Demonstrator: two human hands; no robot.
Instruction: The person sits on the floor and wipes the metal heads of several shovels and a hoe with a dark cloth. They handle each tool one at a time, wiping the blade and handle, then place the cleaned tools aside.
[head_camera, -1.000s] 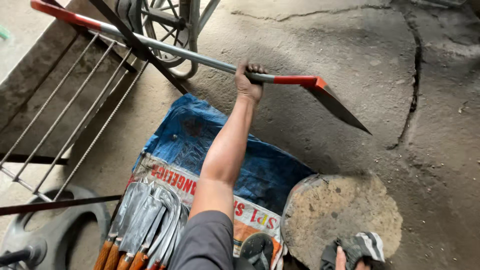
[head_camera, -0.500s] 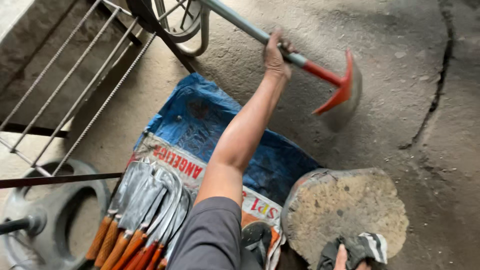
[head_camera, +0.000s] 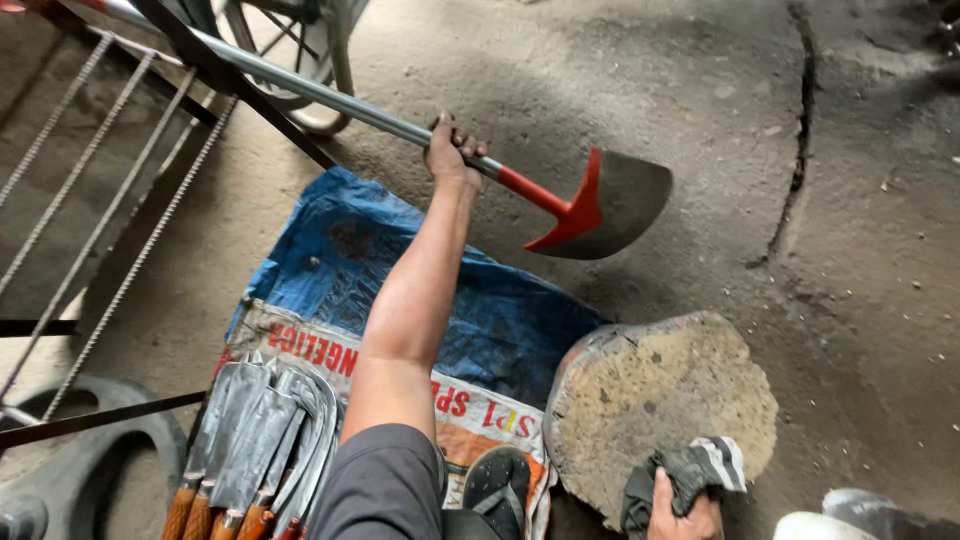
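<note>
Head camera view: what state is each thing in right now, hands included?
Left hand: shut around the shovel shaft.
Shovel: held low, blade tilted over the concrete.
Right hand: gripping a grey rag.
Stone: lying flat.
Blue sack: spread on the ground.
Knives: piled together, wooden handles toward the camera.

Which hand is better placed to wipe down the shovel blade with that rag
The right hand, probably. It already holds the rag beside the stone slab, while the left hand is busy gripping the shovel by its shaft.
</note>
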